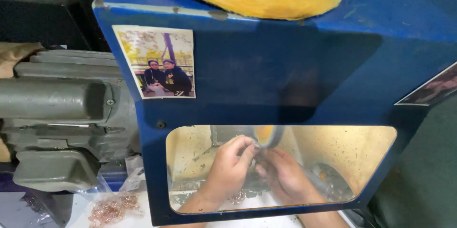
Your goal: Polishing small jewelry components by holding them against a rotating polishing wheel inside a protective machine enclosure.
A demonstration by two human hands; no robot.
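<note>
Through the yellowed window in the lower middle of the frame I see both hands meeting just under the spinning wheel. My left hand comes in from the lower left, fingers curled and pinched around a small piece that I cannot make out clearly. My right hand comes in from the lower right, its fingers also closed in on that same spot, touching the left fingertips. The piece sits between the two sets of fingertips, directly below the wheel's lower edge and seemingly touching it; the wheel lies straight up from the hands. Neither hand is clearly nearer; the left thumb looks a shade closer. The blue hood covers everything above. A grey motor sits at the left, and a tangle of thin coppery chain lies at the lower left.
</note>
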